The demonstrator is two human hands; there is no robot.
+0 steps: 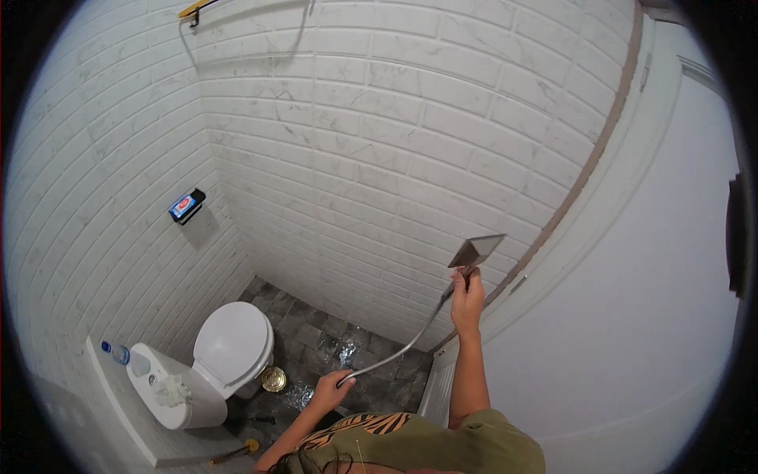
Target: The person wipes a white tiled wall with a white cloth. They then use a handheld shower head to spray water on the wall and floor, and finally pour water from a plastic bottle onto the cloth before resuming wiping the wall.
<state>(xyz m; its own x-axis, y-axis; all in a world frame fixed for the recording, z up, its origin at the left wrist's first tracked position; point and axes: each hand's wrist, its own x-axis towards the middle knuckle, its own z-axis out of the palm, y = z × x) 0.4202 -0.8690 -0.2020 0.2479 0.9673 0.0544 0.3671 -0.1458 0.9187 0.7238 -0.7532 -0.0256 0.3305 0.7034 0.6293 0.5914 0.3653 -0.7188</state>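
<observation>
My right hand (467,299) is raised in front of the white tiled wall, wrapped round the neck of a tool with a flat, grey-brown, four-sided head (476,250). Its exact kind is not plain. A curved grey hose-like stem (410,343) runs from that neck down to the left. Lower down, my left hand (333,390) grips the stem's dark end near my body. The head is close to the wall, but I cannot tell whether it touches.
To the left stands a white toilet (232,343) with its lid down; its cistern (175,391) holds a white wad. Next to it is a clear bottle (116,352). A gold tin (274,379) and a yellow-ended tool (237,451) lie on the shiny grey floor (304,336). A white door (608,316) stands right.
</observation>
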